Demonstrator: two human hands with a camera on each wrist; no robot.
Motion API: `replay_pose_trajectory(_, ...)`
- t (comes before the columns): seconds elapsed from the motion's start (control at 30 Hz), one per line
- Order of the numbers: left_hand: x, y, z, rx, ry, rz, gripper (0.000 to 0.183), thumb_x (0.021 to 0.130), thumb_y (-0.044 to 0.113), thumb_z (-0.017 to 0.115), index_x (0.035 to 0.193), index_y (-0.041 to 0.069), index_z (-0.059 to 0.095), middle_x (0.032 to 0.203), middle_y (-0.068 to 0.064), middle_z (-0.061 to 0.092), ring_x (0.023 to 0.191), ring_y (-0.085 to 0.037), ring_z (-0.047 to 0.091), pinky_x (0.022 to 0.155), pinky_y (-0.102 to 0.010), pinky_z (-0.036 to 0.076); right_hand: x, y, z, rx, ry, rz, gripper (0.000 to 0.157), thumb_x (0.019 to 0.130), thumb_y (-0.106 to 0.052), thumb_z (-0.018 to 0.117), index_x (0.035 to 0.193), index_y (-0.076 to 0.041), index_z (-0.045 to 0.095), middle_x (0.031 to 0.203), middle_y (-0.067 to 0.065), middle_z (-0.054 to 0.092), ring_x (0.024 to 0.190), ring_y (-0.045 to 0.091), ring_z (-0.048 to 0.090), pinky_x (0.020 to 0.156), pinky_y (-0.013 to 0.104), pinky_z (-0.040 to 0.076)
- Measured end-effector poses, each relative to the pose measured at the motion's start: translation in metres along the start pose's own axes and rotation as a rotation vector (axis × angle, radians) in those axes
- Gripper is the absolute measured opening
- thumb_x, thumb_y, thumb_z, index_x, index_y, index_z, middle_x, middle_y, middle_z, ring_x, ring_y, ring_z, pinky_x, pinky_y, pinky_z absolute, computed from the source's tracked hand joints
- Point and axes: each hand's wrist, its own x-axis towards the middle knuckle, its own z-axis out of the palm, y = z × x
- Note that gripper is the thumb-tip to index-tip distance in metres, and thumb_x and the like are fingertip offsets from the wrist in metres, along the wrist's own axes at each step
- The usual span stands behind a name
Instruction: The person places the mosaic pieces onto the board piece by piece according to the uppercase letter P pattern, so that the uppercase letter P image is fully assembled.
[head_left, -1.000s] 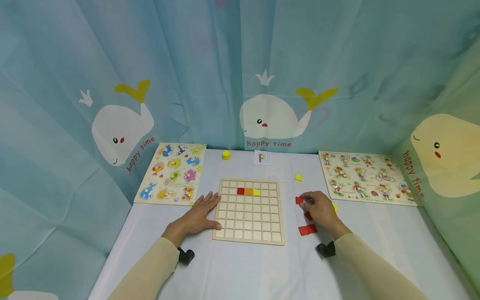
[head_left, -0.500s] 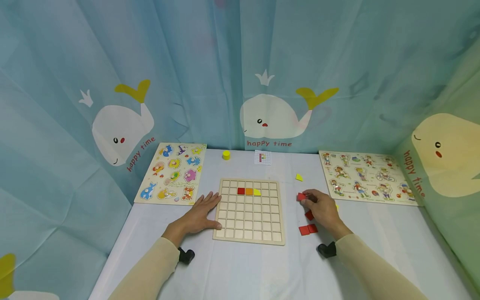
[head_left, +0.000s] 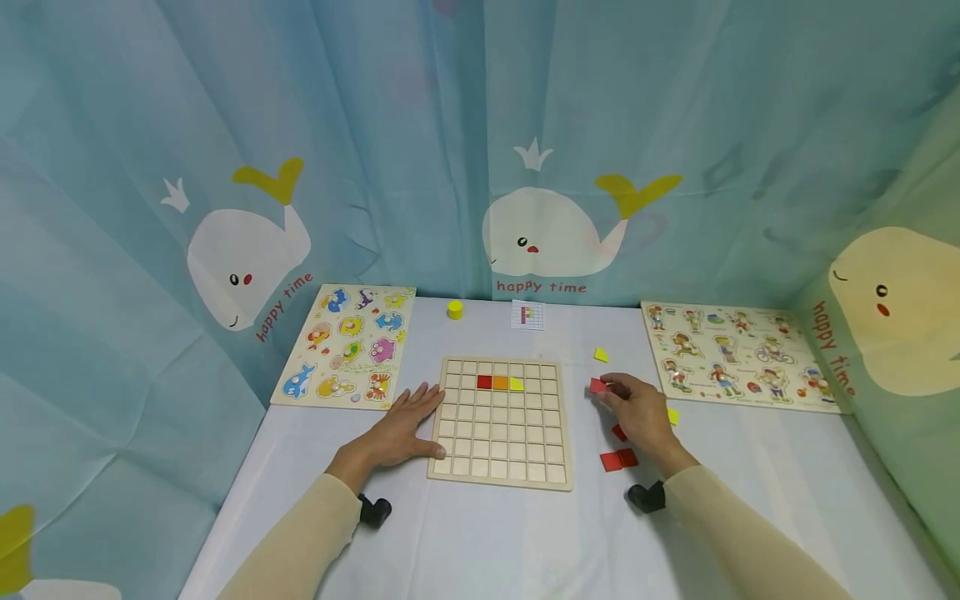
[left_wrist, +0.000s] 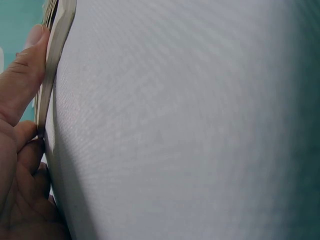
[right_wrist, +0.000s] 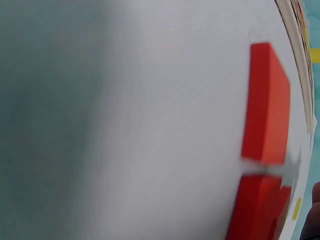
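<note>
You have a red square (head_left: 597,385) at the fingertips of your right hand (head_left: 637,412), pinched between thumb and finger; it sticks out on the hand's left side, right of the grid board (head_left: 496,433) and apart from it. Another red piece (head_left: 618,432) lies just near of that hand, partly hidden by it, and a pair of red tiles (head_left: 611,462) sits nearer to you. A yellow piece (head_left: 672,416) shows just right of the hand, and a yellow wedge (head_left: 602,355) lies on its far side. Your left hand (head_left: 403,429) is spread, thumb and fingers apart, touching the board's left edge. In the board's second row from the far side sit a dark red tile (head_left: 485,382), an orange tile (head_left: 501,382) and a yellow tile (head_left: 517,384), side by side. Beyond the board are a yellow cylinder (head_left: 454,309) and a small printed card (head_left: 527,315).
</note>
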Motion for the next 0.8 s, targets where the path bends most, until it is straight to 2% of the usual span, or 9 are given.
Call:
replay_pose_trajectory(0.2, 0.001, -0.001, 0.001, -0.006, 0.007, -0.011, 0.104, 0.086, 0.048, 0.084, 0.169, 0.018, 0.028, 0.177, 0.003, 0.017, 0.166, -0.022, 0.005, 0.137, -0.046, 0.0, 0.002, -0.009, 0.01, 0.028, 0.039, -0.057, 0.033, 0.101, -0.013, 0.07, 0.133, -0.007, 0.07, 0.119, 0.019, 0.073, 0.103, 0.033, 0.063, 0.085, 0.038, 0.058)
replay_pose_trajectory(0.5, 0.0, 0.0, 0.001, -0.014, 0.008, 0.004, 0.104, 0.086, 0.048, 0.084, 0.168, 0.017, 0.028, 0.177, 0.002, 0.018, 0.166, -0.022, 0.006, 0.137, -0.045, -0.001, 0.004, -0.028, 0.022, 0.049, 0.052, -0.175, 0.03, 0.097, -0.008, 0.073, 0.127, -0.004, 0.073, 0.11, 0.018, 0.076, 0.097, 0.03, 0.068, 0.073, 0.026, 0.055)
replay_pose_trajectory(0.63, 0.0, 0.0, 0.0, -0.005, 0.005, 0.01, 0.105, 0.086, 0.049, 0.084, 0.169, 0.017, 0.027, 0.177, 0.002, 0.018, 0.166, -0.021, 0.006, 0.137, -0.044, -0.001, 0.003, -0.039, 0.028, 0.065, 0.024, -0.187, 0.031, 0.098, -0.008, 0.072, 0.128, -0.004, 0.073, 0.112, 0.017, 0.076, 0.098, 0.03, 0.068, 0.071, 0.023, 0.054)
replay_pose_trajectory(0.8, 0.0, 0.0, 0.0, -0.001, 0.007, 0.012, 0.105, 0.086, 0.049, 0.084, 0.169, 0.017, 0.027, 0.177, 0.002, 0.018, 0.166, -0.021, 0.006, 0.137, -0.044, 0.0, 0.001, -0.055, 0.04, 0.096, 0.004, -0.183, 0.032, 0.098, -0.008, 0.072, 0.13, -0.005, 0.073, 0.113, 0.017, 0.076, 0.1, 0.029, 0.068, 0.074, 0.026, 0.056)
